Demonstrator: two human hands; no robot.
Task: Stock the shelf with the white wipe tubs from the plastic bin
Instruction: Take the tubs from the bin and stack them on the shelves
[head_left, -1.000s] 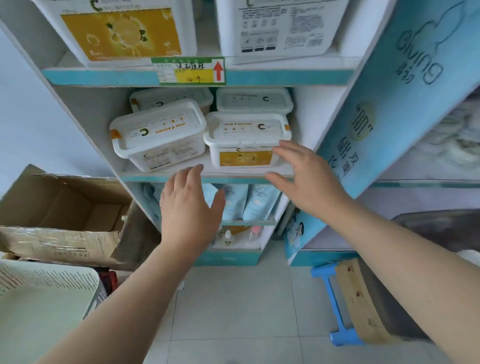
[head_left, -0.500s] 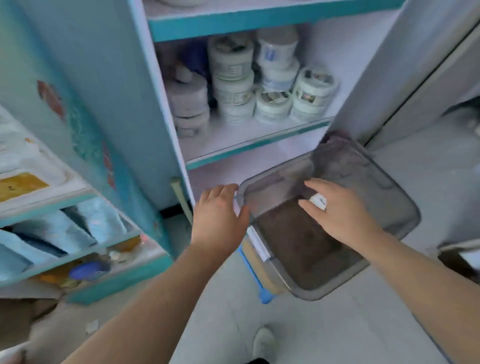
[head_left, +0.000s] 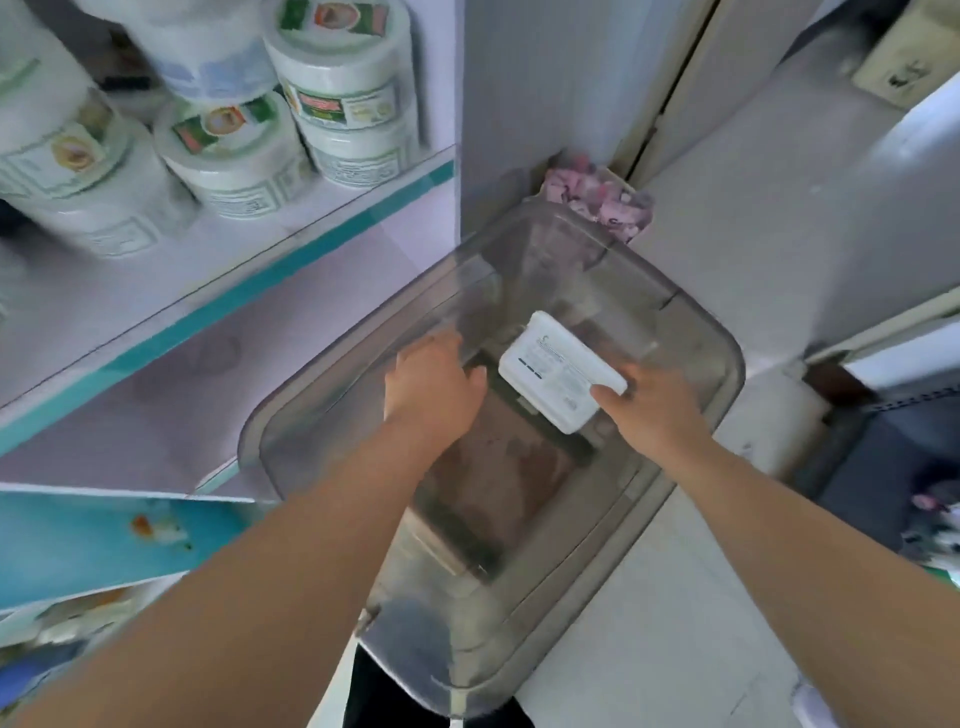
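Back from the shelf, the right hand (head_left: 649, 410) now clamps a white rectangular wipe tub (head_left: 561, 371) at two o'clock in the smoky translucent plastic bin (head_left: 691, 312); left hand (head_left: 431, 387) fingers apart, empty; restocking continues.

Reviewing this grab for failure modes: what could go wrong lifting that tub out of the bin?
1. The right hand grips the white wipe tub by one corner only, tilted; it could slip or swing.
2. The left hand is inside the plastic bin but seems not to touch the tub, so there is no second support.
3. The bin's tall walls could catch the tub on the way up.
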